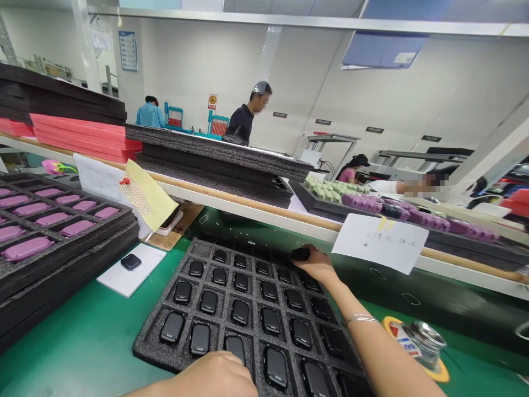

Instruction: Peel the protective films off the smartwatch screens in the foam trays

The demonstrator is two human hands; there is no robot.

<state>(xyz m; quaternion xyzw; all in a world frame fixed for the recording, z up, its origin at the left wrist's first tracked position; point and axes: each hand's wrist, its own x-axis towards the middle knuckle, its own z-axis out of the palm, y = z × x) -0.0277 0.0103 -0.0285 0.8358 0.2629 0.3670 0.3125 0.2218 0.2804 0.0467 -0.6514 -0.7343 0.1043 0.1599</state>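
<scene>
My right hand point(317, 266) is closed around a small black rounded device point(300, 253), like a watch body, above the far edge of the black foam tray point(142, 344). In the tray's compartments lie several similar black devices, among them a watch-like body point(275, 366) near the front. At the near edge, my left hand point(212, 377) partly covers a black device point(235, 347); its fingers are hidden, so I cannot see whether it grips anything. To the left, a single black device point(131, 261) rests on a white pad point(124, 285).
Stacked foam trays of purple parts point(27, 249) stand at left. A glass jar with a metal top point(425, 342) sits on a yellow-rimmed base at right. Ahead, a shelf edge point(248, 205) carries black foam sheets point(215, 151) and a hanging paper point(380, 241). Several people work beyond.
</scene>
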